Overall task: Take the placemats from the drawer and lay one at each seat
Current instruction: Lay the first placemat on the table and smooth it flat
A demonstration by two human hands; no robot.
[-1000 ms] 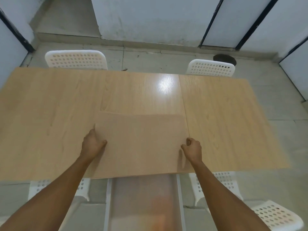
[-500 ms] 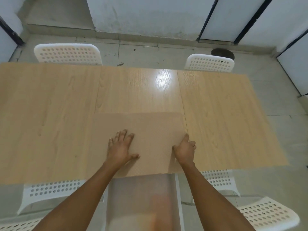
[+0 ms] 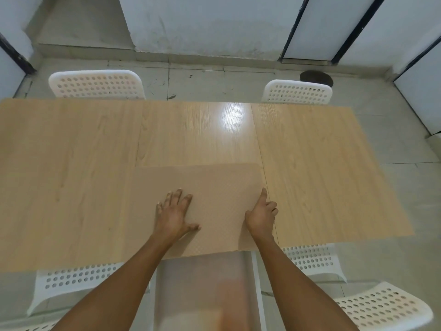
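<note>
A tan textured placemat stack [image 3: 210,185] lies flat on the wooden table [image 3: 71,175], at the near edge in the middle. My left hand [image 3: 175,212] rests flat on it with fingers spread. My right hand [image 3: 261,215] sits at the mat's right edge, forefinger stretched along the edge and the other fingers curled; I cannot tell whether it grips the edge. Below the table edge the white drawer [image 3: 256,283] stands pulled out between my forearms, its inside blurred.
White perforated chairs stand at the far left [image 3: 95,84] and far right [image 3: 297,91] of the table, and at the near left [image 3: 71,280] and near right [image 3: 312,259]. Another chair [image 3: 381,306] is at the lower right. Grey tiled floor surrounds the table.
My left hand moved from the mat's left edge to its middle and spread flat. My right hand stayed at the right edge and stretched its forefinger out.
</note>
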